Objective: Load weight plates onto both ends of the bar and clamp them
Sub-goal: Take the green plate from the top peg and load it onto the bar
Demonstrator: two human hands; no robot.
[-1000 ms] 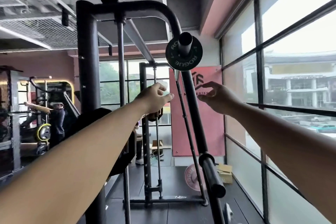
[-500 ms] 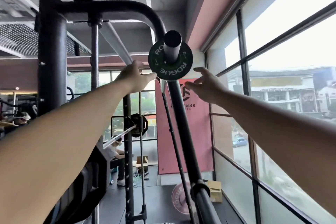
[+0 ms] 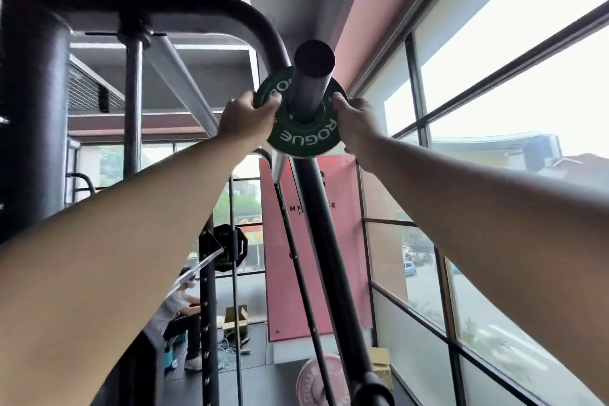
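Overhead, both arms are reaching up to the near end of the bar, whose dark sleeve is pointing back toward the camera. The green weight plate, lettered ROGUE in white, is sitting threaded on that sleeve, with a length of bare sleeve sticking out in front of it. The left hand is gripping the plate's left edge, its fingers curling over the rim onto the front face. The right hand is gripping the opposite edge, its thumb pressing on the front face and the other fingers wrapping round behind, so both hands are clamping the plate from either side.

Just behind the plate, the black rack frame is arching across the top of the view and running down past the plate toward the floor. A pink banner is hanging on the far wall beside the large windows. A pink plate is leaning low against the rack's base. Farther back, another bar with a black plate is resting in a rack, a person is sitting beneath it, and an open cardboard box is lying on the floor nearby.
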